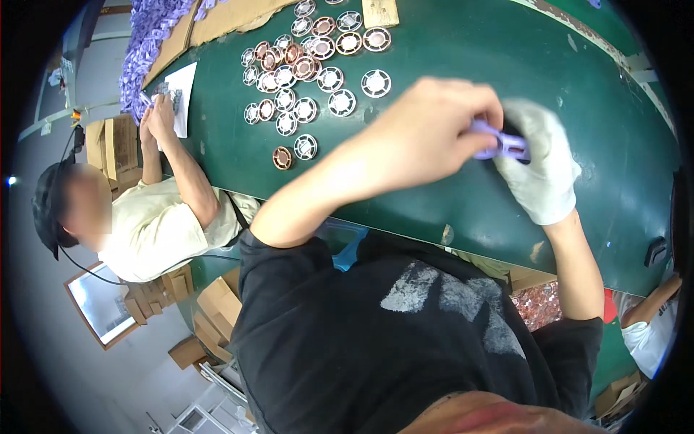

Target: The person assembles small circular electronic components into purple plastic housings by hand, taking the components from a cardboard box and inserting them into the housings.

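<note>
- Head view: the bare left hand (pixel 437 126) pinches the left end of a small, long lavender piece, seemingly plastic (pixel 513 147), between thumb and bent fingers, a narrow grip.
- The white-gloved right hand (pixel 542 170) is cupped around the piece's right end; whether its fingers clasp it firmly or merely steady it, I cannot tell.
- The lavender piece lies between the two hands, to the right of the left fingertips, its long axis running roughly left to right and dipping slightly rightward, toward the glove. Both hands are right at it, one at either end.
- Its left end is covered by the left fingers; a dark slot shows in the exposed part, but blur on the glove hides finer detail.
- Below them spreads a dark green tabletop (pixel 463 43).
- Left of the hands lie round, spoked metallic discs (pixel 376 83) in silver and copper tones, some overlapping.
- Farther left, a co-worker's hands (pixel 160 119) hold something too small to identify, near a heap of lavender pieces (pixel 148 54).
- At the right edge, another person's white sleeve (pixel 643 343) is partly cut off.
</note>
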A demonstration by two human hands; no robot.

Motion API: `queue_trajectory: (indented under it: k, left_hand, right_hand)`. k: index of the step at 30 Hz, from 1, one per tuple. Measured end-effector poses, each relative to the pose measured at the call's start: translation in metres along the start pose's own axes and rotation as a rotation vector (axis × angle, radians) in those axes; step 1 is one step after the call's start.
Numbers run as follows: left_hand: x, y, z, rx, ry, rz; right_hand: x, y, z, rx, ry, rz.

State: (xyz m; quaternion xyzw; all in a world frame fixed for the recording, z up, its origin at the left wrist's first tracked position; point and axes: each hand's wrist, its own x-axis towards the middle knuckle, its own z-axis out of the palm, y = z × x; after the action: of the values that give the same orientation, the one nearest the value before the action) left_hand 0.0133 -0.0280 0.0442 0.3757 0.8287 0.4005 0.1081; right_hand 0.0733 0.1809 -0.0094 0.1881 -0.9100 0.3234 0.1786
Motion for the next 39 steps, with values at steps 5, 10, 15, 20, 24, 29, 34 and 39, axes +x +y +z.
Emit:
queue_trajectory:
  k: [5, 10, 15, 20, 24, 29, 34, 39]
  left_hand:
    - [-0.026, -0.032, -0.009, 0.516, 0.369, 0.002]
    - [-0.045, -0.063, -0.011, 0.757, 0.288, -0.179]
    - [-0.019, -0.052, 0.020, 0.617, 0.269, 0.052]
    - [0.007, -0.058, 0.045, 0.449, 0.273, 0.083]
    - [0.010, -0.062, 0.044, 0.608, 0.302, -0.077]
    - [0.001, -0.058, 0.034, 0.447, 0.393, 0.059]
    - [-0.006, -0.063, 0.030, 0.452, 0.245, 0.120]
    - [0.003, -0.048, 0.036, 0.219, 0.320, 0.307]
  right_hand:
    - [-0.009, -0.003, 0.006, 0.066, -0.112, 0.284]
    - [0.003, -0.001, -0.003, 0.051, -0.169, 0.488]
    - [0.005, 0.004, -0.001, -0.033, -0.185, 0.548]
    - [0.010, 0.012, -0.002, -0.082, -0.129, 0.576]
    - [0.005, 0.024, -0.002, -0.057, -0.099, 0.579]
    - [0.006, 0.020, -0.002, -0.150, -0.132, 0.535]
    - [0.007, 0.014, -0.006, -0.230, -0.185, 0.499]
    - [0.001, 0.003, 0.000, -0.247, -0.178, 0.344]
